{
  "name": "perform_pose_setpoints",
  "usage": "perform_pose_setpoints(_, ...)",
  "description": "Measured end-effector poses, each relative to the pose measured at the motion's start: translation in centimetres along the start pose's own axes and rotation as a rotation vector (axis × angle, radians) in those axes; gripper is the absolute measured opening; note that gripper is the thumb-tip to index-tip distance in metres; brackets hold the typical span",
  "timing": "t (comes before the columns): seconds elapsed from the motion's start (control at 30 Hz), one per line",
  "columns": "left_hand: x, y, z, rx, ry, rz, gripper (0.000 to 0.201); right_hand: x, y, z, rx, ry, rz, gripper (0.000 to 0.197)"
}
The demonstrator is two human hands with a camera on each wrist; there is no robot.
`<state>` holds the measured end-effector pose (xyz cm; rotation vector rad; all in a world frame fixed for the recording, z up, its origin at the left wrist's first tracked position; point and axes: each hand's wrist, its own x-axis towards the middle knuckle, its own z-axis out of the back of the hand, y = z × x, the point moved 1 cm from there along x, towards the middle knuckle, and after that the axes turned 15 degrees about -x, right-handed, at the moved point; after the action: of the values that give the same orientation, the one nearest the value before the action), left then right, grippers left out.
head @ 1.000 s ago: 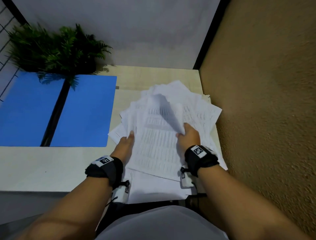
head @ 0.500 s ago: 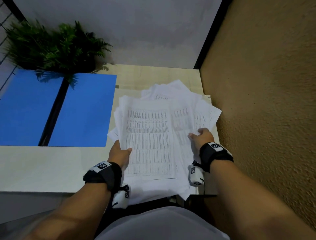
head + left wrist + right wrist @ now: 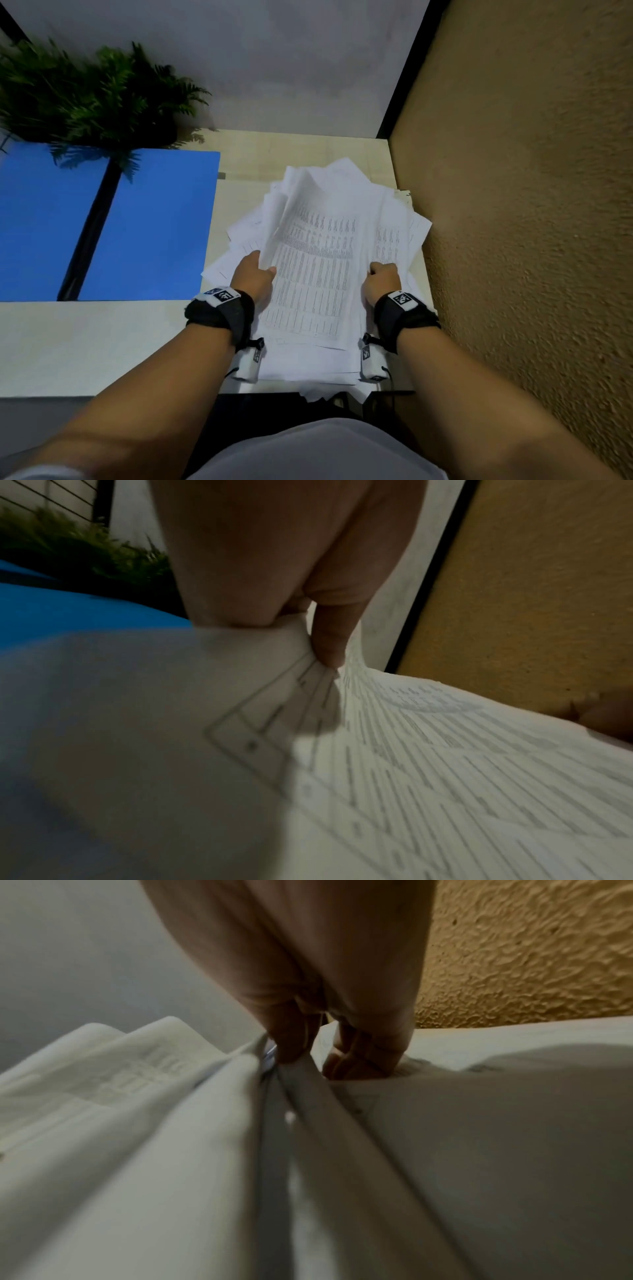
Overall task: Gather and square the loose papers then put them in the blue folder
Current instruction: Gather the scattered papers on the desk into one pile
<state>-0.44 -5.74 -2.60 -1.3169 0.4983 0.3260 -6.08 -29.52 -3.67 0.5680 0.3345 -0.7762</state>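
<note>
Head view, item list: loose papers, fanned pile on the right part of the counter, near edges overhanging; left hand pinches the pile's left edge, thumb on top; right hand, fingers curled, grips the right edge; blue folder lies open flat at left, apart from the pile; fern at far left, fronds over the folder

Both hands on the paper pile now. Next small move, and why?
Probably draw both hands inward to push the splayed sheets into line. The left hand pinches the left edge of the papers and the right hand grips the right edge, yet corners fan out all round. The blue folder lies open to the left, with no paper on it.
</note>
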Motion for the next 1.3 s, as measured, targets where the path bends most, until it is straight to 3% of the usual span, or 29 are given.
perform_pose_setpoints(0.13, 0.8, -0.7, -0.7, 0.026, -0.004, -0.026, 0.029, 0.0, 0.2, 0.1, 0.08, 0.033, 0.009, 0.027)
perform_pose_setpoints(0.2, 1.4, -1.4, -0.5, 0.039, -0.06, -0.114, 0.029, -0.1, -0.3, 1.2, 0.188, -0.104, -0.048, 0.013)
perform_pose_setpoints(0.27, 2.0, -2.1, 0.0, 0.059, -0.12, -0.154, 0.034, 0.0, -1.6, 2.2, 0.179, -0.283, -0.165, 0.028)
perform_pose_setpoints(0.37, 3.5, -3.1, 0.2, 0.21, -0.151, -0.068, 0.037, -0.2, -3.1, 2.6, 0.215, -0.24, -0.259, 0.054)
perform_pose_setpoints(0.47, 4.1, -3.7, -0.2, 0.395, -0.112, 0.003, 0.044, -0.2, -3.9, 2.1, 0.304, -0.218, -0.216, 0.045)
perform_pose_setpoints(0.6, 3.7, -3.5, -1.6, 0.18, 0.006, -0.001, 0.038, -0.4, -4.0, 2.1, 0.18, -0.344, -0.163, 0.03)
perform_pose_setpoints(0.7, 3.1, -3.1, -1.6, 0.088, -0.03, -0.014, 0.027, -0.2, -4.4, 2.2, 0.306, -0.254, -0.149, 0.024)
perform_pose_setpoints(0.77, 2.5, -2.2, -0.9, -0.025, -0.089, 0.004, 0.024, -0.1, -4.7, 2.6, 0.327, -0.233, -0.136, 0.035)
perform_pose_setpoints(0.9, 0.9, 0.6, 1.6, -0.213, -0.193, 0.13, 0.031, 0.0, -4.9, 3.9, 0.296, -0.18, -0.085, 0.032)
perform_pose_setpoints(1.07, -1.2, 4.0, 3.2, -0.203, -0.267, 0.219, 0.043, -0.1, -4.6, 4.3, 0.25, -0.073, -0.034, 0.014)
perform_pose_setpoints(1.3, -2.5, 3.9, 1.2, -0.027, -0.316, 0.193, 0.045, -0.8, -3.6, 1.1, 0.36, -0.114, -0.102, 0.028)
